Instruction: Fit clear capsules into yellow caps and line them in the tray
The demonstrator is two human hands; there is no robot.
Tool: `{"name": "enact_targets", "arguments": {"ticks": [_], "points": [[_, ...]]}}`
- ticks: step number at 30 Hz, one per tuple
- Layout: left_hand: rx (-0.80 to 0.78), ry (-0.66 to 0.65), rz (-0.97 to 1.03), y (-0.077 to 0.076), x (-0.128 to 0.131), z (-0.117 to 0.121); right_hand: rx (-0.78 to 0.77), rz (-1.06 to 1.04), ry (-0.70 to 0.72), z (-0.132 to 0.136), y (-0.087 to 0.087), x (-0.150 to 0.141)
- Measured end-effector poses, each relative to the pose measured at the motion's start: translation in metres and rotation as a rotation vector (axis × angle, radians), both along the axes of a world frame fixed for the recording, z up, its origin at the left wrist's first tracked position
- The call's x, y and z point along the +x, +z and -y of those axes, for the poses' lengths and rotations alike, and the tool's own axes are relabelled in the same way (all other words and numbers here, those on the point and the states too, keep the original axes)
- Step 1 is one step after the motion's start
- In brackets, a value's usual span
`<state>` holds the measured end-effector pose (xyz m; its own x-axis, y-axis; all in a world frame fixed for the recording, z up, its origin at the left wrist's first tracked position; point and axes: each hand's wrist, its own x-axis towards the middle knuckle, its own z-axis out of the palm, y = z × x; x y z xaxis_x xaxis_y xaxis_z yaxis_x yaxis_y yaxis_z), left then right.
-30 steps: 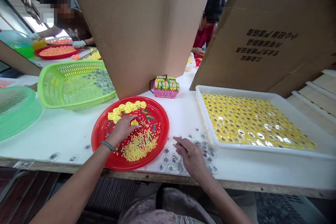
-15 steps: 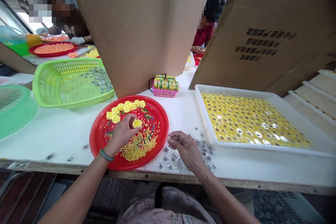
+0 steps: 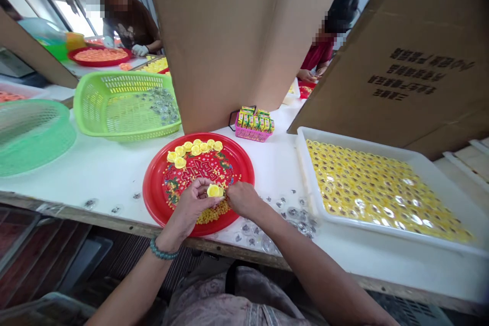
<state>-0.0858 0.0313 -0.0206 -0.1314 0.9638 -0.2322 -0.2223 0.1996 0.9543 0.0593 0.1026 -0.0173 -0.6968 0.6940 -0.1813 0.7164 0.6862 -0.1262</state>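
Over the red tray (image 3: 153, 183), my left hand (image 3: 191, 206) pinches a small yellow plastic cup (image 3: 215, 191), its round opening facing up. My right hand (image 3: 244, 199) is closed beside the cup, above the tray's right part; whatever its fingertips hold is hidden. Small yellow pellets (image 3: 212, 214) lie heaped in the tray below the hands. A cluster of more yellow cups (image 3: 196, 150) lies along the tray's far side. Clear round pieces with dark centres (image 3: 301, 221) lie on the white table just right of the tray.
To the right stands a white tray (image 3: 311, 183) filled with rows of yellow pieces. A green basket (image 3: 95, 130) holds clear pieces at the left. A pink basket (image 3: 252, 135) of small boxes stands before cardboard partitions (image 3: 244, 35). Two people work beyond.
My right hand has moved left, from over the clear pieces to beside the yellow cup. My left hand still holds the cup, now nearer the tray's front. The view has shifted.
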Motion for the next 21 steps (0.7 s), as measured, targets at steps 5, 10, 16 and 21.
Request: {"name": "enact_targets", "arguments": {"ticks": [5,10,16,21], "points": [[0.089,0.061,-0.301,-0.013,-0.009,-0.002,-0.002,-0.006,0.009,0.001,-0.006,0.003],[0.056,0.019,-0.37,-0.012,-0.01,-0.002,-0.105,-0.42,-0.079,0.001,0.013,0.008],[-0.038,-0.014,-0.015,-0.009,0.001,-0.001,-0.268,-0.718,-0.071,0.009,0.036,0.007],[-0.098,0.012,0.161,-0.001,0.013,0.005,-0.529,-0.891,-0.339,0.015,0.037,0.027]]}}
